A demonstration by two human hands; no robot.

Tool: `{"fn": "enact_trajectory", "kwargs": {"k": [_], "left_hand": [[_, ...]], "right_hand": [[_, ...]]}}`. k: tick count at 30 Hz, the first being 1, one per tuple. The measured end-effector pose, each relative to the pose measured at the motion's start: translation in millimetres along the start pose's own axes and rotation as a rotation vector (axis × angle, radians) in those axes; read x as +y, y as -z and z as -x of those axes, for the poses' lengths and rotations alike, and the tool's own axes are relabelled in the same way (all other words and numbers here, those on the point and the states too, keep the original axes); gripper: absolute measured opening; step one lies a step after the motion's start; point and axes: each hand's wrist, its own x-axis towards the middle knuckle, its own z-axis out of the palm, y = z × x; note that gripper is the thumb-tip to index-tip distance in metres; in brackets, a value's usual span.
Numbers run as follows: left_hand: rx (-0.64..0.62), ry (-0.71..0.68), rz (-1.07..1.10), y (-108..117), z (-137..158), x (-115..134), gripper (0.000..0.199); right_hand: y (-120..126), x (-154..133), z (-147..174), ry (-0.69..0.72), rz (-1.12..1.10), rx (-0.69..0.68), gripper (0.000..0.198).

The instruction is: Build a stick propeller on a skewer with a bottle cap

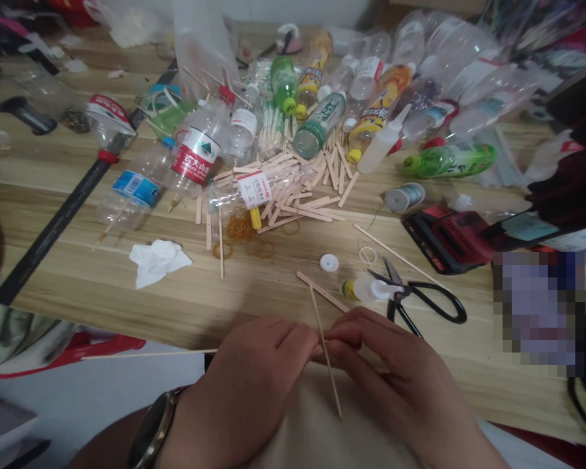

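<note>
My left hand (258, 381) is closed, its thumb and fingers pinched together close to my other hand. A long thin wooden stick (146, 354) sticks out leftward from behind it. My right hand (390, 368) is also closed, with its fingertips at a second thin wooden stick (329, 368). That stick stands upright at a slant between the two hands. Whether the two sticks touch is hidden by my fingers. Just beyond my fingertips lies a flat craft stick (320, 291). Near my right hand are black-handled scissors (405, 293) and a small glue bottle (366, 288).
A heap of craft sticks (322, 195) lies under plastic bottles (320, 124). Rubber bands (244, 227), a white cap (329, 262) and a crumpled tissue (159, 259) are nearer. A red and black power tool (449, 238) rests right; a dark bar (68, 215) crosses left.
</note>
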Motion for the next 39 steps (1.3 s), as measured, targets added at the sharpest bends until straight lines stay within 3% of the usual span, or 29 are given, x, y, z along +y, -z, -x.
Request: {"fn": "enact_trajectory", "kwargs": {"k": [12, 21, 39], "left_hand": [[0.015, 0.021, 0.043, -0.3, 0.0, -2.3, 0.026], [0.019, 0.003, 0.031, -0.3, 0.2, -1.5, 0.023], [-0.033, 0.029, 0.014, 0.6, 1.5, 0.1, 0.025]], "right_hand": [[4.6, 3.1, 1.6, -0.021, 0.045, 0.228, 0.018], [0.0, 2.5, 1.6, 0.036, 0.056, 0.101, 0.015], [0.9, 2.9, 6.6, 0.100, 0.153, 0.038, 0.019]]}}
